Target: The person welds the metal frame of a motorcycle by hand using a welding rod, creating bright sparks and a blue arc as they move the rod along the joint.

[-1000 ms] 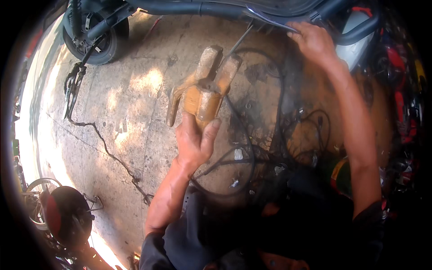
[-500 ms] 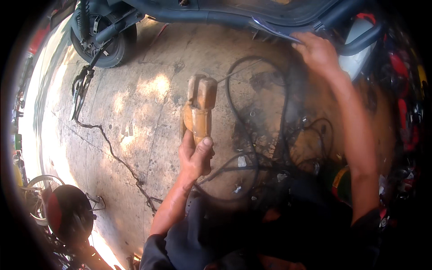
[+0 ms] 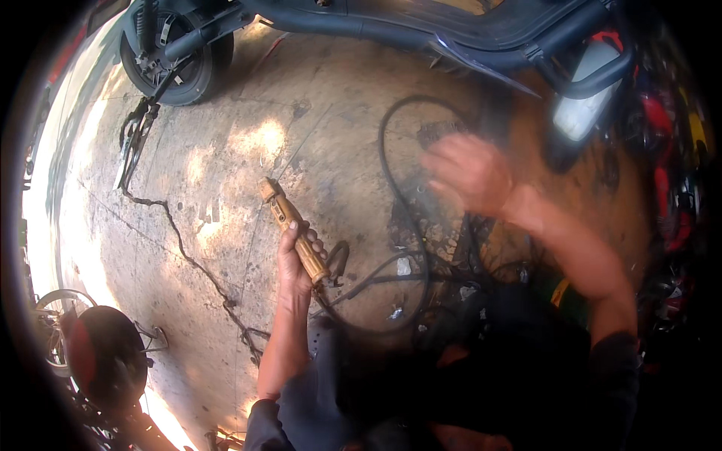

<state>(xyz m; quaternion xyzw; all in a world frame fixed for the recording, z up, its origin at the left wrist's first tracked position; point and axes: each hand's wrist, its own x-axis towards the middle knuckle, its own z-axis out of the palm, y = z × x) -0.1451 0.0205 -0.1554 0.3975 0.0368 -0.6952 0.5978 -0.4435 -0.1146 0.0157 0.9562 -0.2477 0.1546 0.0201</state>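
Note:
My left hand is closed around a worn tan welding electrode holder, tilted with its jaw end up and to the left. A thin welding rod reaches from the jaw toward the upper right. The black cable loops over the ground to the right. My right hand hovers above that loop, smeared by motion, so its fingers cannot be read. Above it, a thin curved shiny strip shows in front of the scooter's dark lower tube.
The scooter's wheel stands at the upper left. Beside it a metal clamp hangs with a twisted cable running toward me. A round dark object is at lower left. Foil-like scraps lie near the cable; red parts line the right.
My right hand has let go of the shiny strip and come down and left. My left hand has turned the electrode holder, swinging its jaw leftward and lower.

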